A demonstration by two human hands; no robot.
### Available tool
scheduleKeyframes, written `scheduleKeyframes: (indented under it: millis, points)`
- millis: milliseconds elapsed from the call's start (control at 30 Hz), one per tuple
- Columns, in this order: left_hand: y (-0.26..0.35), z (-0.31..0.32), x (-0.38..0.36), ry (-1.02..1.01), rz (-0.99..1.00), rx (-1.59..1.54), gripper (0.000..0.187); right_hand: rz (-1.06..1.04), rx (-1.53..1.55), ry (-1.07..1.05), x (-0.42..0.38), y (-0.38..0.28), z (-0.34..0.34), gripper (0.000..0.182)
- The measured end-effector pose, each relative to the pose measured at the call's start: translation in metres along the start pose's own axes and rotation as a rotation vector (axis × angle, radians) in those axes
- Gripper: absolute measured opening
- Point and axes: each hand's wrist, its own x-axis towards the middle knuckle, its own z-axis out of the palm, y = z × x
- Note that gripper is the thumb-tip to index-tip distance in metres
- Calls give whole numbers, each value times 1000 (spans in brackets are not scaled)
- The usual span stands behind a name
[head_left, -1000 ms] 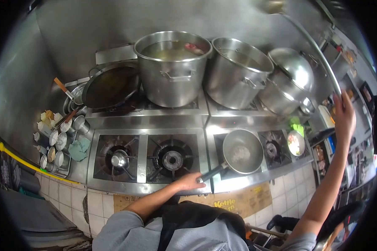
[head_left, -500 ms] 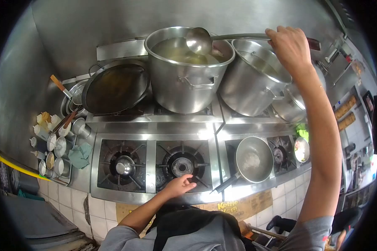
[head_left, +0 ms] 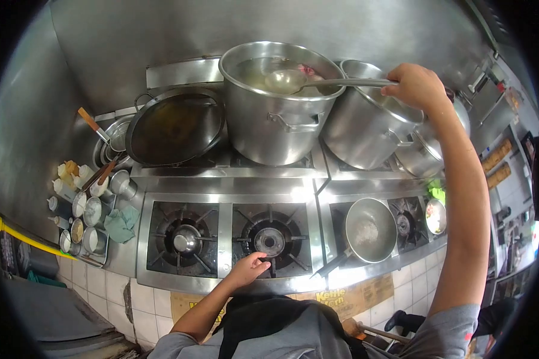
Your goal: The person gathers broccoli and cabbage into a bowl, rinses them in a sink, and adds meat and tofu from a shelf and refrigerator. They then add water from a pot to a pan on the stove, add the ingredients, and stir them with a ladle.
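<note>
My right hand [head_left: 418, 87] is closed around the long handle of a metal ladle [head_left: 286, 82]. The ladle's bowl sits at the surface of pale liquid inside a tall steel stockpot [head_left: 266, 128], close to the pot's front rim. Something pinkish pokes out of the liquid behind it. My left hand [head_left: 249, 270] holds nothing, its fingers apart, over the front edge of the stove near a bare burner [head_left: 269, 240]. To the right, a frying pan [head_left: 371, 230] rests on another burner with a pale, whitish patch inside.
Left of the stockpot stands a large dark wok [head_left: 175, 128] with brownish liquid. On its right leans a second stockpot [head_left: 356, 131]. Squeeze bottles, seasoning tins and a green cloth [head_left: 121, 224] crowd the left counter. A small bowl [head_left: 435, 215] is at the far right.
The ladle has come down from above the rim into the liquid, and my right hand has lowered with it. My left hand stays near the stove edge. The view has shifted slightly.
</note>
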Motion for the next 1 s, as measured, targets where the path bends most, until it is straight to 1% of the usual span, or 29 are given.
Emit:
scheduleKeyframes:
  millis: [67,100,167,300,367,500,567,600,667,700,733,800,833,867,933,1000]
  points:
    - [0,-2,-2,5,4,10,48,82,62,-107,-3,5,-4,31]
    - [-1,-3,-2,8,8,16,48,84,66,-103,-5,8,-6,31]
    - [0,-3,-4,25,7,17,47,113,113,-164,-9,16,-10,33]
    - [8,3,-8,66,12,29,44,83,155,-132,-22,45,-11,32]
    - [11,10,-9,76,8,22,43,66,217,-75,-33,60,-15,32]
    - [15,27,-9,101,41,-34,41,93,222,-79,-62,96,-26,32]
    - [9,37,-4,127,73,-60,40,82,329,-76,-85,117,-31,32]
    - [10,43,-4,137,112,-71,40,93,328,-89,-98,129,-30,32]
    - [18,54,-4,134,94,-31,41,61,442,-78,-126,155,-26,32]
    - [21,60,-4,135,91,-10,42,111,451,-103,-143,161,-27,30]
    - [23,67,-4,132,84,8,44,129,445,-127,-156,181,-18,27]
    - [29,87,-4,202,147,71,47,134,462,-160,-194,195,-11,26]
    - [25,96,-1,188,157,50,48,133,498,-122,-214,209,2,27]
    - [19,106,4,176,170,30,50,168,483,-185,-232,212,5,27]
    - [32,129,2,196,128,4,53,151,435,-230,-270,232,25,25]
    - [44,151,1,184,123,19,55,192,296,-256,-310,244,46,27]
